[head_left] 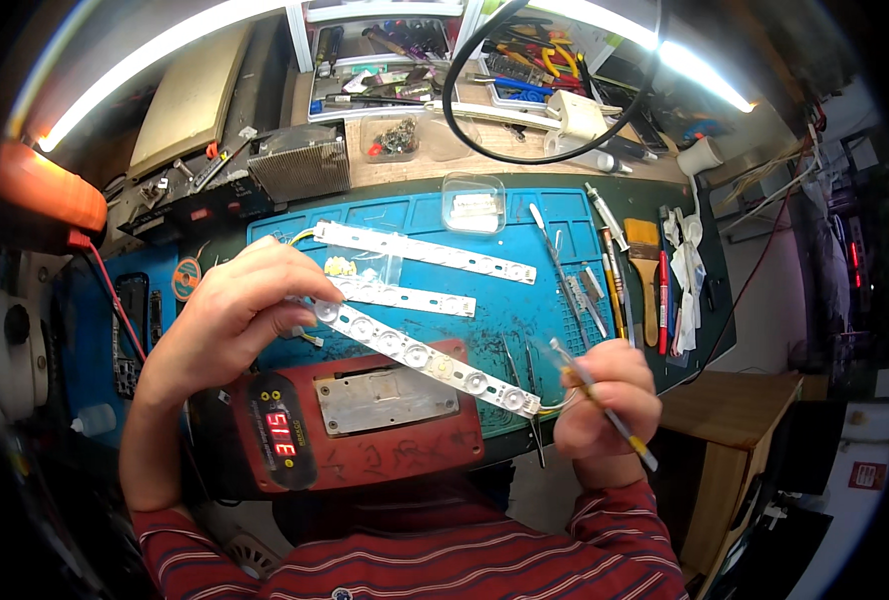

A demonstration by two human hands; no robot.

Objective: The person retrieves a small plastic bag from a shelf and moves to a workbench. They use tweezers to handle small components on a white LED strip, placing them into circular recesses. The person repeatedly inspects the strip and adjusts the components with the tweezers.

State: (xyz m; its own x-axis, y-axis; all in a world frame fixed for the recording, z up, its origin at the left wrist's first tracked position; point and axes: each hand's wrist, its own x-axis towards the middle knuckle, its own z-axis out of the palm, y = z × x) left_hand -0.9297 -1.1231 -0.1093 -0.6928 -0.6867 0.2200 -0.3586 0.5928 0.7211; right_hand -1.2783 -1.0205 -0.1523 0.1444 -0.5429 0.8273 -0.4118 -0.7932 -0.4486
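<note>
My left hand (250, 305) pinches the left end of a white LED strip (417, 356) between thumb and fingers. The strip slants down to the right above a red heating plate (405, 442) with a metal top and a lit display. Clear round lenses line it; one spot shows a yellowish LED without a dome. Thin wires at its right end run toward my right hand (610, 398). That hand's fingers are closed round a slim grey tool with a yellow band (613, 412), its tip pointing up left. Whether they also grip the wires is hidden.
On the blue mat (425, 212) lie two more LED strips (465, 258), a small clear bag (365, 267), a clear box (473, 203) and tweezers (533, 385). A wide brush (644, 265) and pens lie right. A black cable loop (450, 95) hangs overhead.
</note>
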